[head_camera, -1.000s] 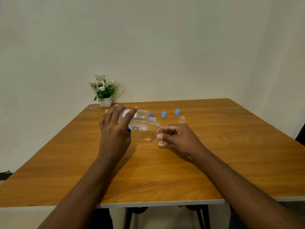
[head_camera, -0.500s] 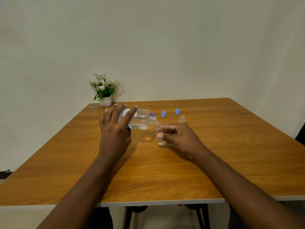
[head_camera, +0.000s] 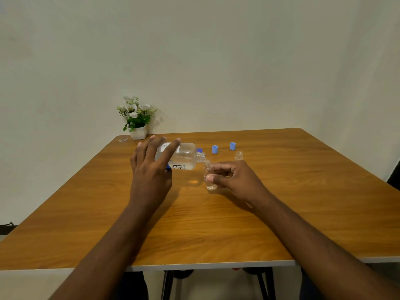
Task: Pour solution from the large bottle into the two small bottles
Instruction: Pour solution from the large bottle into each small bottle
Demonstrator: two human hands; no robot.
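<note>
My left hand [head_camera: 151,169] grips the large clear bottle [head_camera: 185,156], which lies almost level above the table with its open neck pointing right. That neck sits over the mouth of a small clear bottle [head_camera: 208,178], upright on the table with some liquid at its bottom. My right hand [head_camera: 233,177] pinches this small bottle between thumb and fingers. The second small bottle [head_camera: 238,155] stands open and alone just behind my right hand.
Two light blue caps [head_camera: 214,149] [head_camera: 232,146] stand behind the bottles, and a darker blue cap [head_camera: 199,150] peeks out behind the large bottle's neck. A white pot of flowers [head_camera: 137,121] sits at the wooden table's [head_camera: 216,224] far left corner.
The large bottle has tipped slightly further, its rear end a little higher. Both hands stay where they were.
</note>
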